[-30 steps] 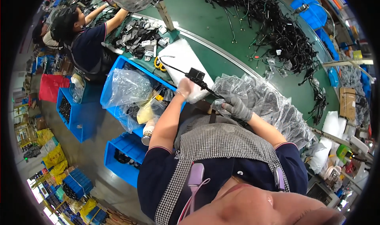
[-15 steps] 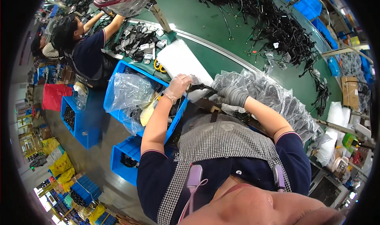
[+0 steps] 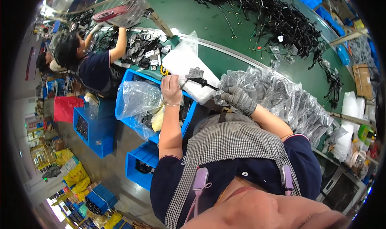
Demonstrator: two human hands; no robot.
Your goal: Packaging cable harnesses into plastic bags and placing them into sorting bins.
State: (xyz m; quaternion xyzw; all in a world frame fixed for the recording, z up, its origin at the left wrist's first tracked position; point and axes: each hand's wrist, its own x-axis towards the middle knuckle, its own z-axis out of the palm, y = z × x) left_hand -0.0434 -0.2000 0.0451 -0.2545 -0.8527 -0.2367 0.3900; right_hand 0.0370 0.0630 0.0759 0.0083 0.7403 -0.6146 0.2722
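Observation:
A black cable (image 3: 202, 82) stretches between my hands over the near edge of the green table. My right hand (image 3: 240, 100), in a grey knit glove, is closed round its right end. My left hand (image 3: 171, 91), in a thin translucent glove, has its fingers curled together; a thin dark strand of the cable reaches them. The exact grip there is partly hidden. Below the cable lies a white stack of packing sheets or bags (image 3: 179, 61), with yellow scissor handles (image 3: 164, 71) at its left edge. Right of my right hand, clear bags (image 3: 277, 104) with dark contents stand in a row.
A blue crate (image 3: 125, 98) with clear plastic stands left of my left arm; another blue crate (image 3: 138, 164) is below it. Black cables (image 3: 277, 27) heap across the table (image 3: 209, 23). Small black and silver parts (image 3: 144, 50) lie beside a co-worker (image 3: 94, 70) at the left.
My left hand has moved left and slightly down, away from the right hand. More of the black cable now shows between them. The view has shifted a little.

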